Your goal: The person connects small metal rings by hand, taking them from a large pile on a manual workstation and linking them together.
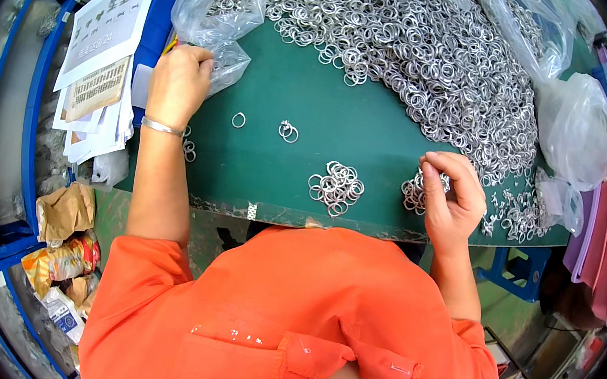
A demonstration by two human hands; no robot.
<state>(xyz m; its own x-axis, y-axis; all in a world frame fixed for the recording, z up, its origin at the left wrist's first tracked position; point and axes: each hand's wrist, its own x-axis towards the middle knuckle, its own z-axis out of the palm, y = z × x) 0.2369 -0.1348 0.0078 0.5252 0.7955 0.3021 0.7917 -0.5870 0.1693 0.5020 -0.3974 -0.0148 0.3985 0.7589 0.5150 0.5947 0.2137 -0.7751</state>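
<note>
Our left hand (179, 82) is at the edge of a clear bag (218, 19), through whose film we see rings. Its fingers are curled inward; we cannot tell if they grasp something. Our right hand (458, 196) is just above a small heap (414, 193) of rings, with thumb and forefinger bent toward each other; whether they pinch a ring, we cannot tell. The big pile (424, 53) of rings covers the far side of the green table (269, 96). At right, small metal pieces (521, 214) lie beside a small bag (562, 204).
</note>
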